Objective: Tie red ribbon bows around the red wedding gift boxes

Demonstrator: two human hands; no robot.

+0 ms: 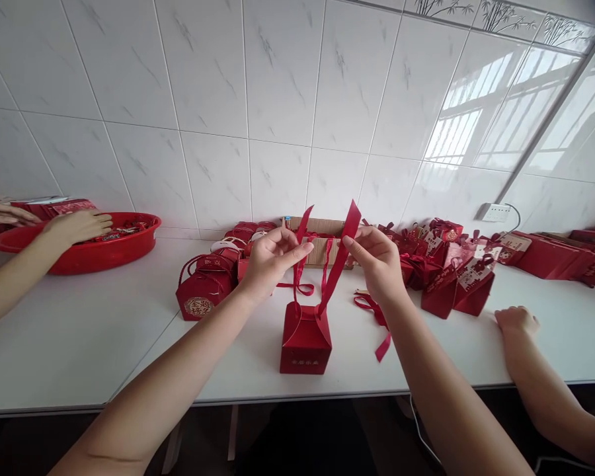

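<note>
A small red gift box point(306, 344) stands upright near the table's front edge, silvery characters on its front. A red ribbon point(333, 274) rises from its top, its two ends spread apart in a V. My left hand point(276, 258) pinches the left end between thumb and fingers. The right end is pinched in my right hand point(374, 256), its slanted tip sticking up above the fingers. Both hands are above the box and do not touch it. Behind the ribbon is a cardboard box point(318, 252) with red ribbons hanging over its edge.
Red boxes with handles point(205, 287) stand left of centre, tagged red boxes point(460, 284) at the right. A loose ribbon point(377, 317) lies between. Another person's hands reach at a red basin point(109, 254); a person's closed hand point(517, 320) rests on the right of the white table point(79, 337).
</note>
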